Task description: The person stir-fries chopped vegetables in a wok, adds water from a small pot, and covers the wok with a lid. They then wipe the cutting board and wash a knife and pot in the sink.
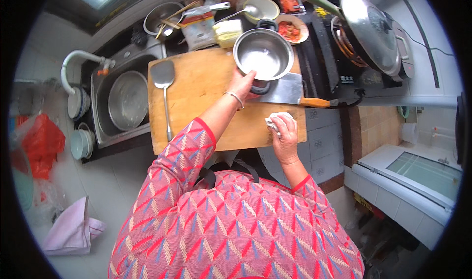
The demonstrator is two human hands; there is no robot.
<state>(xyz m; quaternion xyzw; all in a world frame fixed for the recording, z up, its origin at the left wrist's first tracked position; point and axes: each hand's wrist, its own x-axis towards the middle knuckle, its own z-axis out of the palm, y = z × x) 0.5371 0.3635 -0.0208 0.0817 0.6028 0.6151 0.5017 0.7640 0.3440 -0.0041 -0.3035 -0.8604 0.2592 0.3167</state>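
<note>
My left hand [241,84] grips the near side of a small stainless steel pot [263,54] with black handles, its thumb over the rim. The pot is over the far right part of a wooden cutting board [206,105]; I cannot tell whether it rests there. Crumpled in my right hand [285,139] is a white cloth [274,119], at the board's near right edge. Between the two hands lies a cleaver [285,89], its orange-brown wooden handle reaching past the board's right edge. A metal spatula [163,74] lies along the board's left side.
Left of the board is a sink [101,133] holding a metal basin [128,100], with a faucet [83,56] beside it. Behind stand a bowl of chopped red food [290,30], a yellow-rimmed bowl [263,10] and a food packet [199,30]. A lidded wok [370,35] occupies the right cooktop.
</note>
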